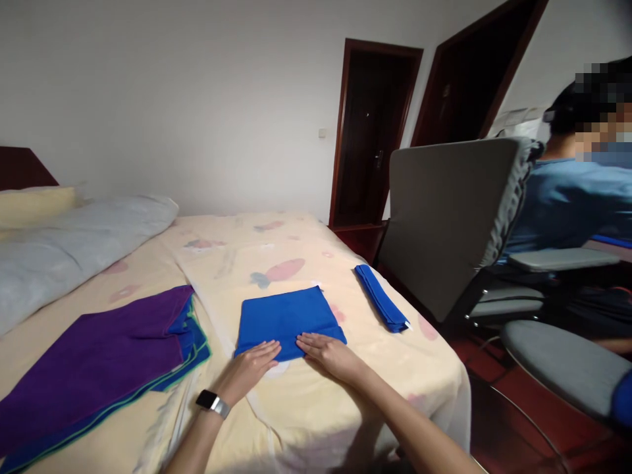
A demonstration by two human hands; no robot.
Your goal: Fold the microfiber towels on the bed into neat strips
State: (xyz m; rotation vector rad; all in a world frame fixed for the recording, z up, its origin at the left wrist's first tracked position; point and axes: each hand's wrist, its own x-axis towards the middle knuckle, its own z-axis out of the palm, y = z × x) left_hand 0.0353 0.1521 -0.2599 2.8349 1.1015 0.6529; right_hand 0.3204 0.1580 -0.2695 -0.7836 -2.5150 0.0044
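Observation:
A blue cloth (286, 313), folded to a flat rectangle, lies on the bed in front of me. My left hand (257, 359), below a wrist with a watch (212, 403), rests flat on its near left edge. Fingers extended, my right hand (328, 352) presses on the near edge, right of the middle. To the right is a second blue cloth (380, 299) folded into a narrow strip, with a small white tag at its near end. On the left, a purple cloth (108, 349) lies over blue ones with green edging.
The bed (281, 237) has a pale sheet with a carrot-like print. A grey quilt or long pillow (89, 230) lies at the left. Beyond the bed's right edge stand a grey chair (439, 224) and a seated person (573, 197). A dark door (378, 131) is at the back.

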